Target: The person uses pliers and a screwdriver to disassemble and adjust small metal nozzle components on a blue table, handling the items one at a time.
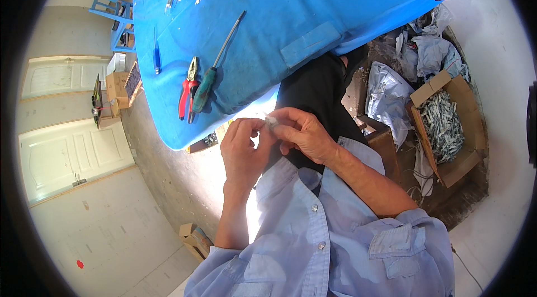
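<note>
Small whitish piece (pixel 271 122): held before the near edge of the table (pixel 282 8), pinched by the fingertips of the left hand (pixel 242 143) and right hand (pixel 306 136), brought together; shape mostly hidden. Pliers (pixel 192 82), green screwdriver (pixel 205 89): laid side by side, table's near part. Blue screwdriver (pixel 157 62): laid near table's left edge. Carton (pixel 471 123), shreds-filled: set right of table.

On my feed, the bare left hand (pixel 243 139) rises almost upright from its bare forearm (pixel 234 213), fingers bent, close against the bare right hand (pixel 307 136), whose thumb and forefinger pinch; the bare right forearm (pixel 375 188) slants inward.
</note>
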`<move>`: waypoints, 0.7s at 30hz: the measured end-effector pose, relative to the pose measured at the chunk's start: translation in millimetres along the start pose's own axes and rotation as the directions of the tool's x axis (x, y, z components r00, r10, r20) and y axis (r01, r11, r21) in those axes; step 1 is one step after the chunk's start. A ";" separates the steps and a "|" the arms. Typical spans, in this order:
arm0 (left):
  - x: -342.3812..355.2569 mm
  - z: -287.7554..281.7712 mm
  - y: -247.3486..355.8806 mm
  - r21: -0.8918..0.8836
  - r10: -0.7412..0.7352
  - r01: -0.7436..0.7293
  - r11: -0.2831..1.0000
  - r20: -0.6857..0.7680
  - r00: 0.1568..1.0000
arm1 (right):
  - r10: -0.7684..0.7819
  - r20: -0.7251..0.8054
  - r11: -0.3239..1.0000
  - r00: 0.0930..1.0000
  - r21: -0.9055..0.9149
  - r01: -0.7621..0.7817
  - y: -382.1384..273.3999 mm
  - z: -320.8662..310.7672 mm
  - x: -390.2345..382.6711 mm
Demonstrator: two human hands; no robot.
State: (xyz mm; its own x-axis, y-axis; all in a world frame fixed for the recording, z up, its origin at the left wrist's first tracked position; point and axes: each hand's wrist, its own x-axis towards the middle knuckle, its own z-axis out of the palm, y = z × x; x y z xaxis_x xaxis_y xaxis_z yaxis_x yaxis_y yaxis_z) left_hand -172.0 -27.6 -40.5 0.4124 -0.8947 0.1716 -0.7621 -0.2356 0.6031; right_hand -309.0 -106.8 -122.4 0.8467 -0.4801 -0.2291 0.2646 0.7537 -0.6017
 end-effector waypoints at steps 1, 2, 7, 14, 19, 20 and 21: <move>-0.8 1.2 0.5 0.008 -0.006 0.006 1.000 -0.005 1.000 | -0.005 0.002 1.000 1.000 0.000 0.005 0.5 -0.2 0.3; -1.8 2.3 1.3 0.016 -0.013 0.013 1.000 -0.009 1.000 | -0.003 -0.001 1.000 1.000 0.002 0.003 -0.3 0.7 0.1; -3.7 4.7 -2.3 0.055 0.006 -0.005 0.998 -0.019 1.000 | -0.007 -0.027 1.000 1.000 -0.009 0.006 0.6 3.2 0.5; -5.8 3.9 0.5 -0.063 -0.151 0.151 0.987 0.007 0.989 | -0.008 -0.048 0.999 0.999 -0.045 0.006 -1.7 6.5 -0.6; -6.9 2.2 -5.5 -0.055 -0.131 0.130 0.990 -0.003 0.991 | -0.019 -0.091 1.000 0.996 -0.008 0.019 1.6 8.7 -2.0; -5.4 -0.7 -11.1 -0.025 -0.117 0.116 0.993 -0.023 0.993 | -0.026 -0.137 0.998 0.990 0.047 0.033 0.6 8.7 -2.0; -3.1 -4.6 -13.9 -0.020 -0.185 0.184 0.983 -0.083 0.979 | -0.031 -0.182 0.994 0.983 0.100 0.050 -2.0 9.2 -1.4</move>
State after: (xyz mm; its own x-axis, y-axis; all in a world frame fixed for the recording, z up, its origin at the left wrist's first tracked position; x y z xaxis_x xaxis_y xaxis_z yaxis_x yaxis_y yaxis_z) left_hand -160.3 -19.8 -45.8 0.5864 -0.8010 0.1208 -0.6627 -0.3886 0.6401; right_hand -306.5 -103.5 -113.8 0.7400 -0.5768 -0.3461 0.3511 0.7701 -0.5326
